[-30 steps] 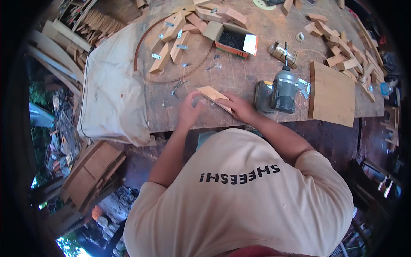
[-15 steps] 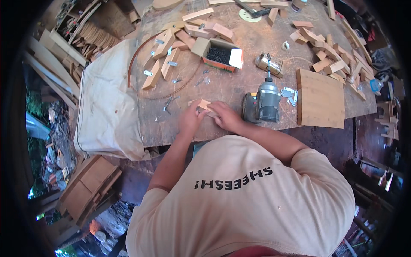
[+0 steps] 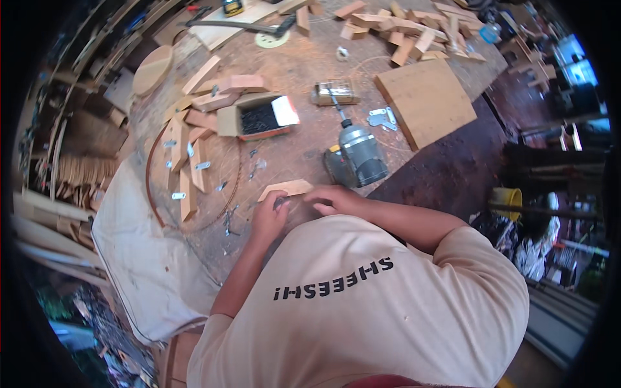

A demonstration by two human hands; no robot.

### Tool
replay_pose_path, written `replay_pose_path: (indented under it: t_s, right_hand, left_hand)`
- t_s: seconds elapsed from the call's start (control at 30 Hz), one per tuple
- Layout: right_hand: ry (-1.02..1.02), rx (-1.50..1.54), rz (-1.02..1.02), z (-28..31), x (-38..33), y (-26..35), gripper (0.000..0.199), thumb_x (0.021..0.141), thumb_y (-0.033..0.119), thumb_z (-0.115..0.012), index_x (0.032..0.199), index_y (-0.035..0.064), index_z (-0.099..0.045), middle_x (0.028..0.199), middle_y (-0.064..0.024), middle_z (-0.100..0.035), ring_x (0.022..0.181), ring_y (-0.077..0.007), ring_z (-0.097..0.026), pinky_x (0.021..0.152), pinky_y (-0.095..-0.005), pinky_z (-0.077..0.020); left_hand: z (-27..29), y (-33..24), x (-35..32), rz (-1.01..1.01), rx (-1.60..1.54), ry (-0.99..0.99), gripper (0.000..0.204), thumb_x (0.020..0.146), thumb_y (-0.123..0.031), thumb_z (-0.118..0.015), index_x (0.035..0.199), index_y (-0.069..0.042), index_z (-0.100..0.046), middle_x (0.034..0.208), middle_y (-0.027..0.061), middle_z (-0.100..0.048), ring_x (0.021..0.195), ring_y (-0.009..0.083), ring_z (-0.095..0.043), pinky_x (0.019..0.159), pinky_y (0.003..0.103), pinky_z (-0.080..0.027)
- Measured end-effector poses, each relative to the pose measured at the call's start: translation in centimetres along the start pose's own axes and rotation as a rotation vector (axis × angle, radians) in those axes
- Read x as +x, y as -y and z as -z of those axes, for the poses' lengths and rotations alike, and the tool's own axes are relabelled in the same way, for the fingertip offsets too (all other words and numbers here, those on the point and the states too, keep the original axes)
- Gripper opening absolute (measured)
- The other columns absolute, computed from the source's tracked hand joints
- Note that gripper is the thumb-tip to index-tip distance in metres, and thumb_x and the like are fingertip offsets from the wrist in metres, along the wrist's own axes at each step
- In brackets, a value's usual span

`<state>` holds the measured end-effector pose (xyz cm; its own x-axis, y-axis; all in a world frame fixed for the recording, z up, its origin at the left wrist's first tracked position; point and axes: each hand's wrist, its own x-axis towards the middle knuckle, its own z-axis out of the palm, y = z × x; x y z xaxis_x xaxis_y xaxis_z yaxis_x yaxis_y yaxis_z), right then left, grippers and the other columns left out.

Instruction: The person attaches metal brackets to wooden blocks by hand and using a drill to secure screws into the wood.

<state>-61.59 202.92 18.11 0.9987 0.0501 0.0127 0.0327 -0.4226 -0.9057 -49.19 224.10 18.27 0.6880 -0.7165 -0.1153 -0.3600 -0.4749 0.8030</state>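
Matt bare wooden block (image 3: pixel 285 189), dusty rough workbench (image 3: pixel 297 71), shiny metal drill (image 3: pixel 359 154).

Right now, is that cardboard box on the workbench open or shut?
Open: the cardboard box has its flap folded back, showing dark screws inside.

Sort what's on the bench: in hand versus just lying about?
In hand:
left hand and right hand, both on the small angled wood piece.

Lying about:
power drill
open box of screws
square wood board
metal brackets
pile of wood offcuts
white cloth
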Motion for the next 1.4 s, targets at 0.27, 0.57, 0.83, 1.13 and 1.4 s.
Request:
replay_pose_path:
  t_s: [0.27, 0.57, 0.83, 1.13, 1.4]
  right_hand:
    - [-0.105, -0.163, -0.403, 12.1, -6.7, -2.7, 0.015, 0.086, 0.02, -0.059, 0.087, 0.0054, -0.064, 0.08, -0.0148, -0.065, 0.071, -0.0275, -0.063, 0.067, -0.0368, -0.0496]
    - [-0.055, -0.694, -0.138, 20.2, 2.6, -11.7, 0.019, 0.077, 0.01, -0.063, 0.095, 0.0043, -0.066, 0.102, -0.0171, -0.062, 0.099, -0.0355, -0.06, 0.087, -0.0427, -0.0483]
    - [0.027, -0.565, -0.188, 20.7, 2.8, -12.2, 0.014, 0.076, 0.011, -0.069, 0.084, 0.0036, -0.06, 0.092, -0.0178, -0.063, 0.086, -0.0351, -0.062, 0.076, -0.0432, -0.0491]
    - [0.36, -0.146, -0.19, 20.8, -0.6, -6.6, 0.01, 0.083, -0.003, -0.06, 0.085, 0.0039, -0.054, 0.075, -0.0045, -0.057, 0.072, -0.0145, -0.055, 0.065, -0.0317, -0.0458]
    - [0.305, 0.267, 0.094, 10.3, -7.0, -0.4, 0.01, 0.081, 0.0, -0.068, 0.09, 0.002, -0.068, 0.083, -0.0055, -0.063, 0.079, -0.0158, -0.061, 0.071, -0.0261, -0.0487]
  left_hand:
    - [-0.3, -1.9, 1.4, 0.106, -0.102, -0.028, 0.026, 0.088, -0.01, -0.059, 0.114, -0.008, -0.058, 0.073, 0.0019, -0.056, 0.063, 0.0084, -0.05, 0.059, 0.025, -0.044]
    - [-3.7, -5.9, -2.5, 0.229, -0.018, -0.207, 0.025, 0.087, -0.01, -0.06, 0.112, -0.008, -0.058, 0.073, 0.003, -0.056, 0.062, 0.0096, -0.05, 0.059, 0.026, -0.044]
    - [-10.6, -6.7, -8.3, 0.407, -0.099, -0.448, 0.026, 0.086, -0.013, -0.062, 0.111, -0.007, -0.059, 0.087, 0.0126, -0.065, 0.076, 0.018, -0.065, 0.067, 0.031, -0.05]
    - [-11.5, -7.9, -8.4, 0.423, -0.17, -0.363, 0.027, 0.086, -0.024, -0.067, 0.076, 0.0, -0.057, 0.07, 0.0102, -0.06, 0.062, 0.0177, -0.056, 0.061, 0.033, -0.046]
    - [-10.5, -9.7, -3.1, 0.254, -0.423, 0.002, 0.029, 0.092, -0.023, -0.059, 0.075, 0.0, -0.059, 0.067, 0.0031, -0.056, 0.063, 0.011, -0.048, 0.06, 0.029, -0.042]
